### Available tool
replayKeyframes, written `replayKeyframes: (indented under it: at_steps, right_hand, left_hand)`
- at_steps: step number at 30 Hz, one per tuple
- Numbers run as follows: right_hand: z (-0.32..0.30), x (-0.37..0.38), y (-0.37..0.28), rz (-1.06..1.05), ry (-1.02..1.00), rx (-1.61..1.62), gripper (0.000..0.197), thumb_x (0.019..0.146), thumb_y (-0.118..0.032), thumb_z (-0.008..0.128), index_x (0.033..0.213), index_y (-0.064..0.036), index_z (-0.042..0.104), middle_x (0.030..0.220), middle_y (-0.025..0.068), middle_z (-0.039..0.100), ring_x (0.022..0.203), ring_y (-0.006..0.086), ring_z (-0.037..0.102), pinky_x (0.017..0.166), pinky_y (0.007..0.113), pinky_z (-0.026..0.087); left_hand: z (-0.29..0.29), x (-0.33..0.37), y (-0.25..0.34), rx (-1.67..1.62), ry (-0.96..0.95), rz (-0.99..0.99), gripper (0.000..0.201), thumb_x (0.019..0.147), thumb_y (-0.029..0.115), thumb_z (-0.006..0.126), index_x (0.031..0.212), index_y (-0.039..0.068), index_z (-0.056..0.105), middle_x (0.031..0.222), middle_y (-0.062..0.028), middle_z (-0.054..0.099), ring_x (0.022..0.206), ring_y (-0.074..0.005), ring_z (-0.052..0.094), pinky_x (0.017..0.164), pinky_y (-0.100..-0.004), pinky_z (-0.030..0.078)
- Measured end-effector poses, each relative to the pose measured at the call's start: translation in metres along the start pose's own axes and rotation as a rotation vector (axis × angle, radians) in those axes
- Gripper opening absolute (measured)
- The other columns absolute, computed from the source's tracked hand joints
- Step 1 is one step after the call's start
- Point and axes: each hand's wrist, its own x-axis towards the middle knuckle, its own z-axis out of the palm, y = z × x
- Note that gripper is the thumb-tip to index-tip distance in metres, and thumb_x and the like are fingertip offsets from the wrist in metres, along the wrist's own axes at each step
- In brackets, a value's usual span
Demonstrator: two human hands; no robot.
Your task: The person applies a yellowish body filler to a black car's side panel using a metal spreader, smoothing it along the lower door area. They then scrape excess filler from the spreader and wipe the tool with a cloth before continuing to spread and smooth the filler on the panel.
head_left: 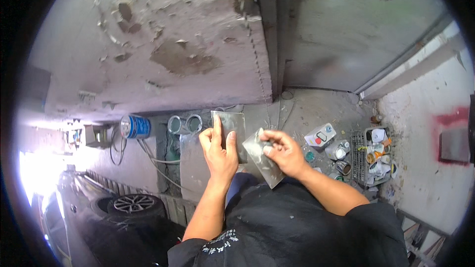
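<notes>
In front of my body I hold a thin, flat rectangular plate in each hand. My left hand (220,155) grips the dark grey plate (235,124) by its left side, index finger stretched along the face and thumb lying across it. My right hand (288,155) is closed on the other plate, a greyish scraper plate (269,174) with pale smears, tilted with its lower corner toward my shirt. The thumb presses on its face and the fingers curl by its upper edge. The two plates are side by side, their near edges almost meeting; I cannot tell whether they touch.
A plastic crate (357,160) of cans and bottles stands at the right, with a white rectangular can (320,136) beside it. At the left are a blue bucket (135,127), open tins (194,122), hoses and a car wheel (133,203). A peeling wall (148,84) rises ahead.
</notes>
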Motion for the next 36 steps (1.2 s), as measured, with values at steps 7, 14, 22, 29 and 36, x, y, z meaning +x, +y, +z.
replayKeyframes:
  at_steps: [7, 14, 22, 29, 36]
  right_hand:
    - [0.050, 0.073, -0.023, -0.111, -0.003, -0.180, 0.043, 0.089, -0.005, 0.066, 0.129, -0.0006, 0.053, 0.123, 0.0077, 0.060, 0.108, 0.0126, 0.058, 0.093, 0.028, 0.048]
    - [0.156, 0.016, 0.030, -0.223, -0.333, -0.706, 0.031, 0.086, -0.011, 0.069, 0.115, -0.0030, 0.064, 0.112, 0.0169, 0.066, 0.105, 0.0313, 0.065, 0.091, 0.036, 0.051]
    - [0.293, 0.039, 0.074, -0.414, -0.449, -0.858, 0.027, 0.084, -0.007, 0.069, 0.110, -0.0036, 0.066, 0.105, 0.0161, 0.068, 0.097, 0.0321, 0.067, 0.083, 0.037, 0.054]
    - [0.384, 0.055, 0.087, -0.413, -0.511, -0.794, 0.022, 0.084, -0.006, 0.069, 0.106, -0.0020, 0.067, 0.102, 0.0157, 0.069, 0.092, 0.0302, 0.068, 0.080, 0.035, 0.055]
    - [0.431, 0.063, 0.117, -0.491, -0.654, -0.752, 0.020, 0.085, -0.005, 0.068, 0.106, -0.0033, 0.067, 0.100, 0.0159, 0.068, 0.090, 0.0303, 0.069, 0.077, 0.036, 0.055]
  left_hand:
    - [-0.040, -0.039, -0.048, -0.338, 0.101, -0.227, 0.069, 0.092, 0.007, 0.060, 0.152, 0.005, 0.026, 0.132, -0.0156, 0.052, 0.116, -0.0239, 0.054, 0.101, -0.0334, 0.042]
    - [-0.131, -0.052, -0.102, -1.418, 0.140, -0.608, 0.054, 0.096, 0.000, 0.053, 0.147, 0.003, 0.034, 0.132, -0.0083, 0.055, 0.116, -0.0173, 0.054, 0.102, -0.0341, 0.043]
    - [-0.225, -0.103, -0.200, -1.356, 0.224, -0.537, 0.045, 0.098, 0.003, 0.053, 0.142, 0.003, 0.044, 0.129, -0.0059, 0.058, 0.115, -0.0152, 0.055, 0.103, -0.0321, 0.042]
    - [-0.299, -0.137, -0.241, -1.213, 0.228, -0.439, 0.044, 0.099, 0.002, 0.052, 0.143, 0.002, 0.045, 0.127, -0.0030, 0.058, 0.113, -0.0112, 0.053, 0.102, -0.0274, 0.039]
    - [-0.325, -0.169, -0.269, -1.018, 0.294, -0.450, 0.047, 0.099, 0.002, 0.053, 0.144, 0.003, 0.043, 0.129, -0.0020, 0.057, 0.115, -0.0109, 0.053, 0.103, -0.0278, 0.038]
